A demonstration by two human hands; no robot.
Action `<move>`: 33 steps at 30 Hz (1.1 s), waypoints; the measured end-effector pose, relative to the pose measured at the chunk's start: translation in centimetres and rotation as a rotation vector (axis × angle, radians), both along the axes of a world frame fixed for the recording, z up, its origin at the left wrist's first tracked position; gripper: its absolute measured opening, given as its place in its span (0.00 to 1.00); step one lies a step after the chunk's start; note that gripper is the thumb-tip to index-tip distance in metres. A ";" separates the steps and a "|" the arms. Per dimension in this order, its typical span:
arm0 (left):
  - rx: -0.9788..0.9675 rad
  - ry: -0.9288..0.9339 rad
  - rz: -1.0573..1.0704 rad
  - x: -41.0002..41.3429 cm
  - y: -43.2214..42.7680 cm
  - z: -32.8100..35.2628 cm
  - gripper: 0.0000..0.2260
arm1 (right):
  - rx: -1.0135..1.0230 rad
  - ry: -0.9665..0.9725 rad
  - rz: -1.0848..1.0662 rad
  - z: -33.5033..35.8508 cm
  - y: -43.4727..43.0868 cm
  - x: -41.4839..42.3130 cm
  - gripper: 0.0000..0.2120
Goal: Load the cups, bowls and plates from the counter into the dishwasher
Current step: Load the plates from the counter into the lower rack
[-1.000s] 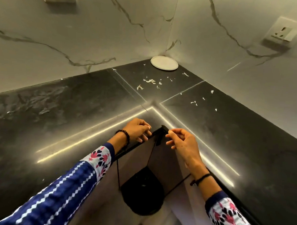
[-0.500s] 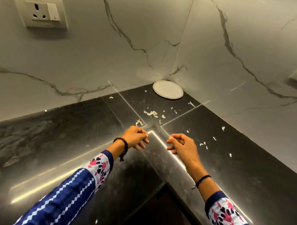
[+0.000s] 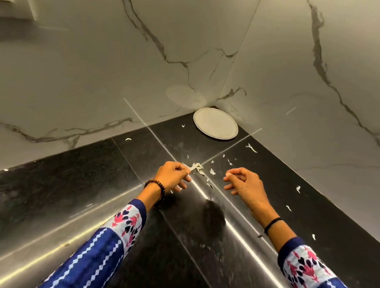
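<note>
Black polished stone forms the desk [image 3: 51,203], set into a corner of marble wall [image 3: 79,73]. Over it the left hand [image 3: 173,175] hovers low with its fingers curled, the tips against a clump of pale scraps [image 3: 196,167]; whether it pinches one I cannot tell. Behind that, the plate [image 3: 216,123] lies flat in the very corner, near both walls and well apart from both hands. The right hand [image 3: 245,184] hangs loosely curled and holds nothing. The likely trouble is the plate: lying flat on slick stone, it gives fingers little to get under, so a push could slide it into the wall. Scraps may also cling and travel to the dishwasher, which is out of view.
</note>
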State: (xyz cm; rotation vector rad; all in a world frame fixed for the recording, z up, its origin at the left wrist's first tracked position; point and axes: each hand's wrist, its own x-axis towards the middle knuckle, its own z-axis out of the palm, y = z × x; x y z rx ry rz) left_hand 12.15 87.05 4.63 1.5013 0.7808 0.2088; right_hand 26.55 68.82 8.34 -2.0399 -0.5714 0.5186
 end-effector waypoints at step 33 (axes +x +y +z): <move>0.470 0.408 0.415 28.6 10.6 -3.5 0.24 | -0.070 0.019 -0.055 -7.5 14.0 28.2 0.20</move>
